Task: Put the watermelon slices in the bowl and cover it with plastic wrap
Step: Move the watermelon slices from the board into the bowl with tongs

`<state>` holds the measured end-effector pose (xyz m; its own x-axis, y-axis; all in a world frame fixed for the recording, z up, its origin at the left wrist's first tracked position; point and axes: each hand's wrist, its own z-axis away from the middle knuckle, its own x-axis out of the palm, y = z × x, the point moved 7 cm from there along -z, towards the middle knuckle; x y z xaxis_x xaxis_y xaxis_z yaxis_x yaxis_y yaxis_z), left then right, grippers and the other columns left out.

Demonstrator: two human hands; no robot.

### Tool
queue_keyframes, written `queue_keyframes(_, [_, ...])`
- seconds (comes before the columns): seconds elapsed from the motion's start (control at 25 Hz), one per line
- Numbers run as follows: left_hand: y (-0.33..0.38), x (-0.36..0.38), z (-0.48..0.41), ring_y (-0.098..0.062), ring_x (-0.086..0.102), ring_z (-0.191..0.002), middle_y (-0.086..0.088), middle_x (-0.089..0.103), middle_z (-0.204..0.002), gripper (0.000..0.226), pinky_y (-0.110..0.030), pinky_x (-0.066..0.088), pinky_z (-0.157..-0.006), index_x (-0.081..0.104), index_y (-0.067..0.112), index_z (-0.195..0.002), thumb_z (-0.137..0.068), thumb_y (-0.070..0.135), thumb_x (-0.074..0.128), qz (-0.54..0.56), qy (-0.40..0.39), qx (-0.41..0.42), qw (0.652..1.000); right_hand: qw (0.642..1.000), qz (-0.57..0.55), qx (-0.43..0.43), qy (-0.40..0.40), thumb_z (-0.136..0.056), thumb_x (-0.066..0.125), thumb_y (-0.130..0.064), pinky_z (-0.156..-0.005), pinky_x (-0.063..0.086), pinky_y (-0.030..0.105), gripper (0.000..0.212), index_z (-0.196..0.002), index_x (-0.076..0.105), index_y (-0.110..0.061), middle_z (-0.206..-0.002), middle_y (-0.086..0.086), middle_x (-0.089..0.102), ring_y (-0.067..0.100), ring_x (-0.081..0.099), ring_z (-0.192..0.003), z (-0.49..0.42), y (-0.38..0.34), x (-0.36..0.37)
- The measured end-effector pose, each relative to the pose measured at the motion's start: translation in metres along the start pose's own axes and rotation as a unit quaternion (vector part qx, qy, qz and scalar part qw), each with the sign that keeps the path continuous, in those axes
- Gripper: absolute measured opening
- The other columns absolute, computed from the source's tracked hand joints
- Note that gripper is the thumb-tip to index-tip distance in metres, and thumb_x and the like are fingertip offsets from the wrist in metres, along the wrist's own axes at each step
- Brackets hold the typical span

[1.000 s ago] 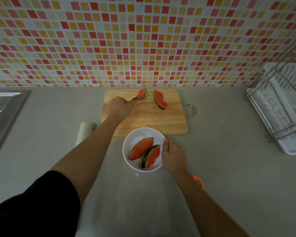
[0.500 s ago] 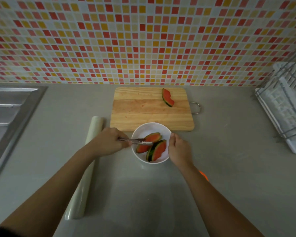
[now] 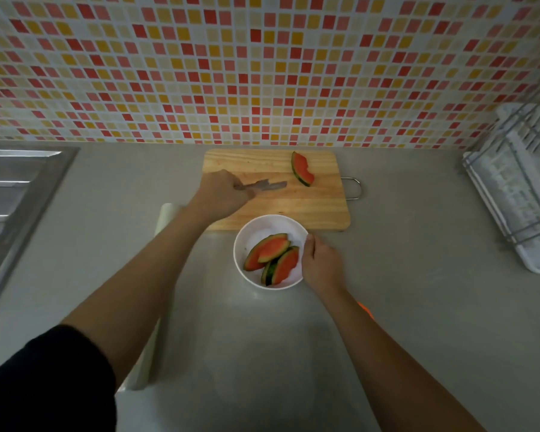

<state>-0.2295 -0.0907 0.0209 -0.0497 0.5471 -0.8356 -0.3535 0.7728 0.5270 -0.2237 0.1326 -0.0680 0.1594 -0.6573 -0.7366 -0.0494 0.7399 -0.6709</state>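
A white bowl (image 3: 250,232) stands on the grey counter just in front of the wooden cutting board (image 3: 312,207). Three watermelon slices (image 3: 273,249) lie in it. One more slice (image 3: 302,169) rests on the board's far right part. My left hand (image 3: 222,194) is over the board's left side, shut on metal tongs (image 3: 264,185) whose blurred, empty tips point right toward that slice. My right hand (image 3: 320,265) grips the bowl's right rim. A roll of plastic wrap (image 3: 166,215) lies left of the bowl, mostly hidden under my left forearm.
A steel sink (image 3: 16,194) fills the left edge. A white dish rack (image 3: 518,185) stands at the right. An orange object (image 3: 366,310) peeks out beside my right forearm. A mosaic tile wall backs the counter.
My left hand dropped a slice from the tongs into the bowl, then moved back up over the cutting board with the tongs empty. My right hand stayed on the bowl's rim.
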Motion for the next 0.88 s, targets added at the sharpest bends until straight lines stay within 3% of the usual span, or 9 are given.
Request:
queue_keyframes(0.12, [0.026,0.04,-0.023,-0.018,0.041,-0.045,-0.003,0.039,-0.048,0.05,-0.025,0.026,-0.039,0.042,0.008,-0.051,-0.091,0.036,0.052,-0.008,0.016,-0.026,1.0,1.0,0.014,-0.013,-0.007,-0.098,0.029,-0.026,-0.063,0.042,0.037,0.039,-0.085,0.057,-0.001,-0.082,0.023,0.066,0.038,0.061,-0.077,0.0,-0.002,0.004])
queue_keyframes(0.28, [0.056,0.077,-0.047,-0.011,0.03,-0.038,0.002,0.034,-0.047,0.045,-0.02,0.022,-0.033,0.038,0.015,-0.052,-0.094,0.029,0.046,-0.001,0.025,-0.049,0.999,0.999,0.026,-0.018,-0.012,-0.098,0.03,-0.023,-0.059,0.034,0.032,0.038,-0.081,0.056,-0.001,-0.079,0.022,0.066,0.038,0.06,-0.074,-0.003,-0.001,0.004])
queue_keyframes(0.4, [0.067,0.085,-0.059,-0.015,0.042,-0.042,-0.003,0.044,-0.051,0.035,-0.022,0.025,-0.039,0.046,0.013,-0.056,-0.09,0.024,0.047,0.052,0.041,-0.063,0.996,0.999,0.035,-0.02,-0.015,-0.098,0.03,-0.023,-0.058,0.032,0.032,0.036,-0.08,0.053,-0.003,-0.078,0.021,0.066,0.037,0.06,-0.072,-0.002,0.0,0.005])
queue_keyframes(0.48, [0.073,0.084,-0.065,-0.025,0.062,-0.061,-0.013,0.063,-0.069,0.025,-0.023,0.033,-0.046,0.06,0.005,-0.074,-0.088,0.022,0.049,0.047,0.039,-0.063,0.996,0.999,0.044,-0.018,-0.012,-0.098,0.029,-0.024,-0.058,0.031,0.032,0.036,-0.08,0.054,-0.004,-0.078,0.019,0.066,0.036,0.06,-0.072,-0.003,-0.001,0.004])
queue_keyframes(0.52, [0.075,0.082,-0.068,-0.029,0.065,-0.07,-0.014,0.065,-0.077,0.024,-0.025,0.038,-0.05,0.062,0.004,-0.081,-0.087,0.024,0.05,0.024,0.037,-0.064,0.997,0.999,0.049,-0.018,-0.012,-0.098,0.028,-0.024,-0.059,0.031,0.031,0.037,-0.081,0.054,-0.005,-0.079,0.019,0.066,0.035,0.06,-0.073,-0.003,-0.001,0.004])
queue_keyframes(0.6, [0.074,0.076,-0.073,-0.026,0.06,-0.067,-0.008,0.058,-0.072,0.022,-0.027,0.039,-0.049,0.058,0.007,-0.086,-0.085,0.028,0.052,-0.053,0.03,-0.062,0.996,0.998,0.058,-0.027,-0.01,-0.098,0.028,-0.024,-0.059,0.031,0.031,0.037,-0.083,0.054,-0.004,-0.08,0.019,0.067,0.036,0.06,-0.074,-0.003,-0.002,0.002])
queue_keyframes(0.72, [0.063,0.058,-0.082,-0.019,0.05,-0.055,-0.003,0.05,-0.064,0.026,-0.025,0.031,-0.043,0.057,0.009,-0.081,-0.081,0.035,0.054,-0.141,0.023,-0.057,0.988,0.998,0.05,-0.033,-0.008,-0.098,0.028,-0.023,-0.06,0.03,0.031,0.036,-0.086,0.055,-0.002,-0.083,0.021,0.067,0.038,0.06,-0.077,-0.001,-0.003,-0.001])
queue_keyframes(0.88, [0.038,0.027,-0.087,-0.019,0.046,-0.055,-0.004,0.05,-0.064,0.035,-0.027,0.031,-0.046,0.056,0.01,-0.075,-0.08,0.045,0.053,-0.226,-0.014,-0.05,0.973,0.998,0.05,-0.038,-0.003,-0.098,0.03,-0.023,-0.06,0.029,0.031,0.036,-0.088,0.056,-0.001,-0.085,0.023,0.067,0.039,0.06,-0.078,-0.001,-0.005,-0.002])
